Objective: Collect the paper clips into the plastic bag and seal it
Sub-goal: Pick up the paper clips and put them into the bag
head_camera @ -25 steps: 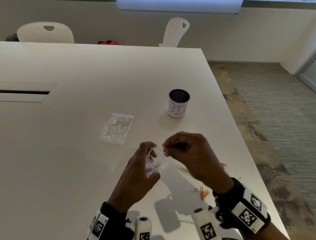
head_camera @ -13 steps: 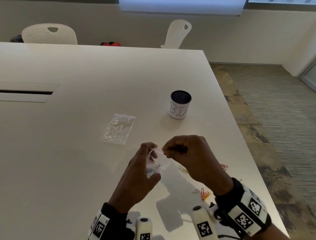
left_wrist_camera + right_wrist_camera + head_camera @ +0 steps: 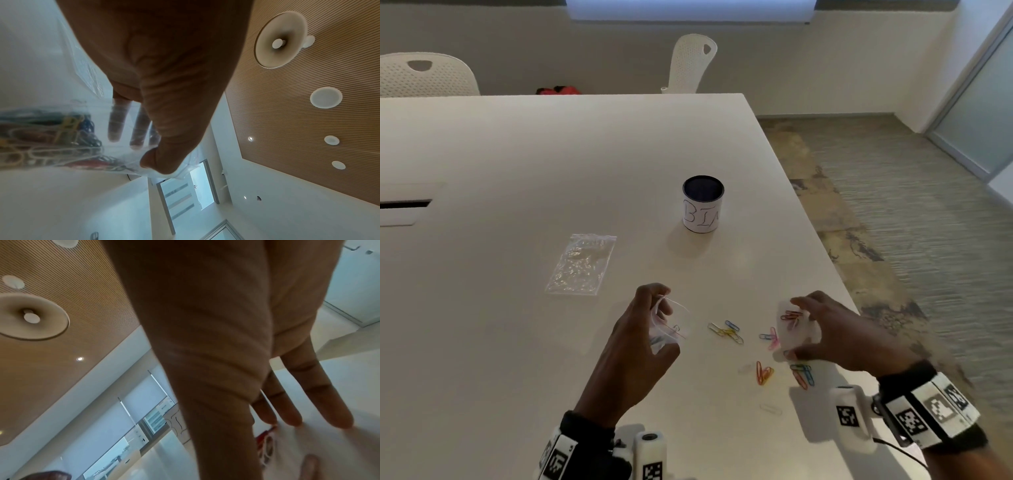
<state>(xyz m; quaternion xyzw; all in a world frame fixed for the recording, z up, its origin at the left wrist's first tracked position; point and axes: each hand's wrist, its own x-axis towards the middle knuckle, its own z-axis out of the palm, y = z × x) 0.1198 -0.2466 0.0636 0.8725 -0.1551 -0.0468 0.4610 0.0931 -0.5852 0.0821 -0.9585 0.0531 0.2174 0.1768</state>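
Observation:
My left hand (image 3: 659,318) holds a small clear plastic bag (image 3: 675,325) just above the white table (image 3: 500,342); its mouth faces right and stands open. In the left wrist view the thumb and fingers (image 3: 115,128) pinch the bag (image 3: 61,138), which holds several coloured paper clips (image 3: 47,129). My right hand (image 3: 796,329) hovers with straight, spread fingers over loose clips near the table's right edge, above a red clip (image 3: 791,314). More clips lie between the hands: a yellow and blue group (image 3: 726,331), an orange pair (image 3: 763,373), a blue and red group (image 3: 804,375).
A second clear bag (image 3: 582,263) lies flat on the table to the far left of my hands. A dark cup with a white label (image 3: 702,204) stands beyond the clips. The table's right edge (image 3: 835,260) runs close to my right hand. Two white chairs stand at the far side.
My right hand has left the bag's mouth and swung right, opening over the loose clips. My left hand still holds the bag in about the same place.

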